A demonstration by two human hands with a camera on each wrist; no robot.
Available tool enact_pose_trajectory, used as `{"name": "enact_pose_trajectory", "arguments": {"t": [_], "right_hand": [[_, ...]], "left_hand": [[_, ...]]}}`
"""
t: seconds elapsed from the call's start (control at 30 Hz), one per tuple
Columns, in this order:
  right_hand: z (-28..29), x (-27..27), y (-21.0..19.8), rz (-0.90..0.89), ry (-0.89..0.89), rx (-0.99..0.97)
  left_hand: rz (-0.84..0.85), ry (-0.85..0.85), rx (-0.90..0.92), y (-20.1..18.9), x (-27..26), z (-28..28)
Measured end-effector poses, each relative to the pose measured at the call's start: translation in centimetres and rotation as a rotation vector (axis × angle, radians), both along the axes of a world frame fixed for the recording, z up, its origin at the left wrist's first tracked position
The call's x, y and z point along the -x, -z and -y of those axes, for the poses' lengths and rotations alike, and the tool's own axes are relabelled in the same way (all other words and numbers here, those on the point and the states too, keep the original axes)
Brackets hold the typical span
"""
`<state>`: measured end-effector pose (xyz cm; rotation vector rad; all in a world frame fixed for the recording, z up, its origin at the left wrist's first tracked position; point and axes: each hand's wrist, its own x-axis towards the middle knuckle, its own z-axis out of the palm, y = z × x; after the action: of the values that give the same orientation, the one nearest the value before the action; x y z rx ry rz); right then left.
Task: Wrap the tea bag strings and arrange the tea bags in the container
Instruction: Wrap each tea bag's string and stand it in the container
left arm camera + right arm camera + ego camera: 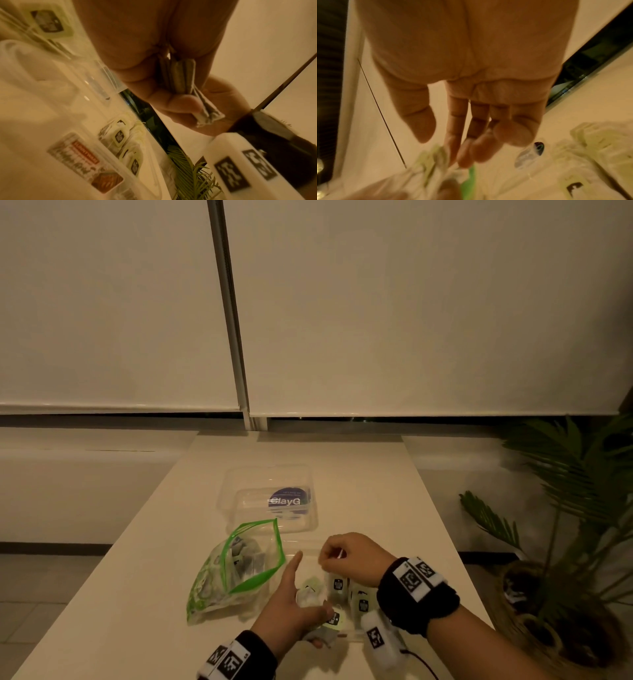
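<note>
- Two hands are shown above the worktop (137,594).
- A tea bag (181,77) is gripped in the curled fingers of the left hand (291,611), index finger extended.
- A thin string (337,556) appears pinched by the loosely curled right hand (352,556).
- Wrapped tea bags (349,590) are seen standing in the clear container (356,635) beneath the hands, beside a zip bag (236,570).

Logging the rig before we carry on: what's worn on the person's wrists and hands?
Both hands are bare, with no gloves or sleeves. Each wrist carries a black fabric wristband with white blocks printed with black square fiducial markers. A white box-shaped camera unit sits under the right wrist, trailing a thin black cable.
</note>
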<state>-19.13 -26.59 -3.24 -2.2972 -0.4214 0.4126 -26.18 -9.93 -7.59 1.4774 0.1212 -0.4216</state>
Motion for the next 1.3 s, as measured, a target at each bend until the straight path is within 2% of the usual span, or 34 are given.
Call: {"name": "enact_pose_trajectory", "arguments": {"t": [0.07, 0.17, 0.33, 0.5, 0.77, 0.9, 1.0, 1.1, 1.17, 1.23, 1.3], "right_hand": [[0.0, 1.5, -1.3, -0.123, -0.091, -0.09], [0.0, 2.6, -1.7, -0.061, -0.131, -0.072], [0.4, 2.9, -2.3, -0.07, -0.063, -0.192], [1.2, 2.5, -2.9, -0.046, -0.007, -0.164], [1.3, 2.7, -2.9, 0.005, 0.039, -0.154], [2.0, 2.1, -2.9, 0.099, 0.154, -0.17], [2.6, 1.7, -3.1, 0.103, 0.186, -0.193], [2.3, 2.2, -3.5, -0.005, 0.125, -0.332], [1.7, 2.7, -3.6, -0.054, 0.033, -0.356], [1.0, 2.9, -3.1, -0.053, -0.055, -0.273], [0.4, 3.0, -2.7, -0.017, -0.069, -0.139]], "left_hand": [[0.066, 0.03, -0.002, -0.6, 0.2, 0.0], [0.098, 0.049, 0.029, -1.2, 0.2, -0.1], [0.075, 0.096, 0.084, -1.7, 0.5, 0.2], [0.018, 0.072, 0.132, -1.7, 0.9, 0.3], [0.026, 0.055, 0.249, -1.3, 0.8, 0.7], [-0.007, 0.001, 0.233, -1.0, 0.7, 0.3], [-0.019, -0.06, 0.197, -0.5, 0.6, -0.1], [-0.005, -0.082, 0.186, -0.5, 0.6, -0.4], [0.024, -0.039, 0.168, -0.4, 0.6, -0.5], [0.06, 0.019, 0.14, -0.1, 0.4, -0.5], [0.107, 0.063, 0.098, 0.3, 0.3, -0.3]]}}
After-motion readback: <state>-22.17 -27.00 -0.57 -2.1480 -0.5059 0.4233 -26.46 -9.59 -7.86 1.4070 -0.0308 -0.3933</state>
